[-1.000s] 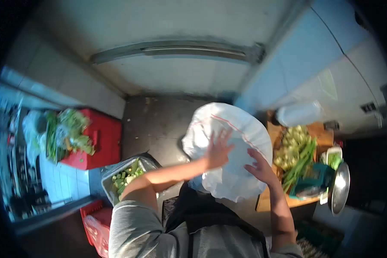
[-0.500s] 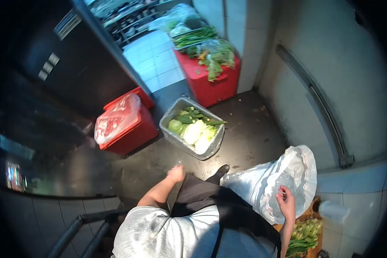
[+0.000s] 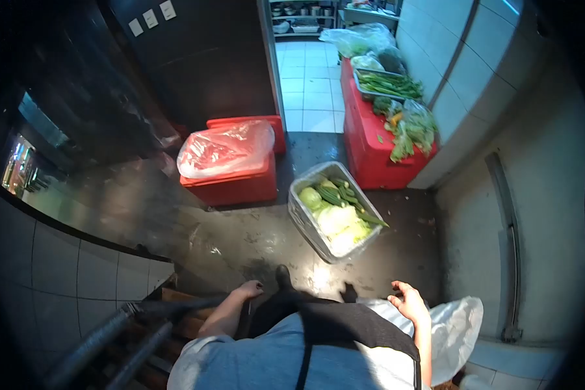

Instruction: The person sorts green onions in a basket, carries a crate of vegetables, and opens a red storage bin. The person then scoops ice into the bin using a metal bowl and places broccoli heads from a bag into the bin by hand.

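Note:
My left hand (image 3: 247,290) hangs at my left side, its fingers curled in. Whatever they hold, if anything, is too small to make out. My right hand (image 3: 409,303) is at my right side with fingers apart and nothing visible in it. Beyond and below it sits a large white plastic sack (image 3: 454,335), partly hidden by my forearm. On the floor ahead, out of reach of both hands, stands a grey crate (image 3: 301,218) lined with clear plastic. Inside lie pale leafy heads (image 3: 338,221), a round green vegetable (image 3: 310,197) and long green vegetables (image 3: 348,195).
A red box (image 3: 231,185) under clear plastic stands ahead left. Ahead right, a long red cooler (image 3: 377,172) carries leafy greens (image 3: 415,130) and a tray of green stalks (image 3: 389,84). A doorway opens between them. A metal rail (image 3: 127,318) is at left, a wall at right.
My view has swung round, so the crate and red boxes sit further right. My right hand has come away from the sack's mouth. My left hand still hangs at my side.

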Tool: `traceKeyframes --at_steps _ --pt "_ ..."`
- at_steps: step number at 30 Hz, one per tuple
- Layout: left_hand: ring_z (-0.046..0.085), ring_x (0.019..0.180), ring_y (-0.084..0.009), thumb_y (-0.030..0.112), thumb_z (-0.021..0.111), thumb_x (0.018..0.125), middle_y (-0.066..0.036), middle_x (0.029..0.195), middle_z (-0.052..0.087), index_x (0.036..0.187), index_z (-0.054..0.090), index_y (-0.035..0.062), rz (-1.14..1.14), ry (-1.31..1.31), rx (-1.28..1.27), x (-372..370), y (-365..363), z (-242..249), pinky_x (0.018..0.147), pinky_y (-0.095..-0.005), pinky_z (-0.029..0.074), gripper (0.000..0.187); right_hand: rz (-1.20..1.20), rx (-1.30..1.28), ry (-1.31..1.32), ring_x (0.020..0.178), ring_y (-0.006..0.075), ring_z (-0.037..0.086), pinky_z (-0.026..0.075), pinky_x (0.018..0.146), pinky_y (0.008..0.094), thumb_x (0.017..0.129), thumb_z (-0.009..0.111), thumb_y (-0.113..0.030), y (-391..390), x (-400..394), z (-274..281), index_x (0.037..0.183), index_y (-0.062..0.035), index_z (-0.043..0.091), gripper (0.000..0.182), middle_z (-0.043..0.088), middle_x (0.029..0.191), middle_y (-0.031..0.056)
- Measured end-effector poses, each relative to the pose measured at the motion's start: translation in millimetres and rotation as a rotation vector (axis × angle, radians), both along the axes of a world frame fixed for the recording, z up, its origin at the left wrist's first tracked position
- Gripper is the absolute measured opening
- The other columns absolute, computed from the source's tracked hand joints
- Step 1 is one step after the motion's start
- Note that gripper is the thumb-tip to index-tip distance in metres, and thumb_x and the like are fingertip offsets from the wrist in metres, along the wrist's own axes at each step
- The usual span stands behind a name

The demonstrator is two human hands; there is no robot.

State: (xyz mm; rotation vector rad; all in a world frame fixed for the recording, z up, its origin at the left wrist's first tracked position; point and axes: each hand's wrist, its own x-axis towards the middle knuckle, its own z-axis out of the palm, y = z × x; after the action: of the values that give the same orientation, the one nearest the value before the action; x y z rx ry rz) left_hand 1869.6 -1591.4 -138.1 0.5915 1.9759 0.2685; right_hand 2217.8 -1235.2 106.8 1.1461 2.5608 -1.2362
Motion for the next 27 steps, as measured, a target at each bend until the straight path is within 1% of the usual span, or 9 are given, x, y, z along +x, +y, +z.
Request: traceKeyframes --at_steps 4,8,12,16,18,20,22,25,27 --pt "0.056 0.103 -0.0268 0.023 0.061 0.075 -0.016 0.112 0.058 0.117 0.052 0.0035 0.155 0.008 0.041 -87.9 -9.7 20.4 0.087 -0.0342 0.045 0.047 0.178 0.206 -0.180 0.096 0.0304 0.057 0.047 0.082 0.0368 0.074 0.066 -0.019 11.6 -109.2 -2.8 0.112 -0.0007 0.053 0.044 0.056 0.106 0.0209" --pt "0.056 0.103 -0.0262 0.022 0.060 0.075 -0.015 0.111 0.059 0.117 0.053 0.0039 0.283 0.128 0.102 -196.5 -22.0 18.2 0.087 -0.0344 0.045 0.046 0.147 -0.008 -0.117 0.098 0.0337 0.056 0.046 0.084 0.0380 0.075 0.066 -0.023 23.5 -196.9 5.0 0.115 -0.0003 0.052 0.048 0.055 0.109 0.0224" --pt "0.058 0.099 -0.0257 0.019 0.059 0.076 -0.016 0.106 0.061 0.112 0.055 0.0027 0.415 0.201 0.087 -283.0 -19.0 12.3 0.085 -0.0339 0.045 0.040 0.164 0.004 -0.241 0.099 0.0356 0.055 0.045 0.085 0.0401 0.076 0.065 -0.027 52.8 -238.2 1.8 0.115 -0.0015 0.052 0.049 0.055 0.112 0.0224" --pt "0.060 0.094 -0.0247 0.019 0.059 0.076 -0.016 0.101 0.062 0.108 0.055 0.0014 0.626 0.286 0.210 -299.3 11.6 9.8 0.082 -0.0336 0.047 0.037 0.194 0.094 -0.421 0.104 0.0350 0.053 0.044 0.087 0.0402 0.075 0.065 -0.029 100.9 -260.0 -19.4 0.116 -0.0027 0.052 0.050 0.055 0.112 0.0218" --pt "0.060 0.091 -0.0241 0.022 0.060 0.077 -0.016 0.099 0.062 0.108 0.055 0.0007 0.459 0.203 0.172 -304.2 18.5 -14.1 0.080 -0.0341 0.047 0.038 0.229 0.188 -0.417 0.103 0.0361 0.052 0.044 0.086 0.0407 0.073 0.067 -0.027 131.5 -291.8 -24.3 0.118 -0.0035 0.051 0.053 0.053 0.114 0.0231" --pt "0.060 0.089 -0.0239 0.024 0.063 0.076 -0.015 0.097 0.063 0.111 0.054 0.0009 0.272 0.105 0.139 -302.8 25.7 -12.5 0.077 -0.0350 0.048 0.043 0.248 0.185 -0.356 0.104 0.0358 0.052 0.043 0.087 0.0403 0.074 0.066 -0.027 151.5 -334.5 -20.9 0.118 -0.0030 0.050 0.053 0.052 0.115 0.0231" --pt "0.060 0.090 -0.0257 0.026 0.064 0.075 -0.015 0.100 0.062 0.113 0.055 0.0016 0.276 -0.067 0.122 -316.3 11.4 -50.4 0.079 -0.0343 0.047 0.046 0.307 0.192 -0.259 0.104 0.0359 0.052 0.043 0.087 0.0403 0.074 0.065 -0.026 166.8 -374.5 -18.6 0.117 -0.0015 0.050 0.051 0.053 0.113 0.0229" --pt "0.059 0.095 -0.0271 0.028 0.064 0.075 -0.016 0.105 0.061 0.113 0.056 0.0019 0.576 -0.296 0.105 -350.9 -0.1 -41.6 0.083 -0.0337 0.046 0.047 0.350 0.113 -0.107 0.102 0.0359 0.052 0.042 0.087 0.0405 0.075 0.064 -0.026 183.5 -436.3 -11.7 0.116 -0.0008 0.051 0.050 0.054 0.110 0.0228" --pt "0.059 0.096 -0.0280 0.029 0.064 0.074 -0.017 0.107 0.060 0.112 0.057 0.0015 0.376 -0.185 0.127 -408.9 -23.9 -82.8 0.084 -0.0336 0.045 0.047 0.249 0.146 -0.115 0.097 0.0367 0.054 0.043 0.085 0.0413 0.074 0.065 -0.027 189.2 -466.1 -11.0 0.112 -0.0003 0.052 0.048 0.056 0.106 0.0227"
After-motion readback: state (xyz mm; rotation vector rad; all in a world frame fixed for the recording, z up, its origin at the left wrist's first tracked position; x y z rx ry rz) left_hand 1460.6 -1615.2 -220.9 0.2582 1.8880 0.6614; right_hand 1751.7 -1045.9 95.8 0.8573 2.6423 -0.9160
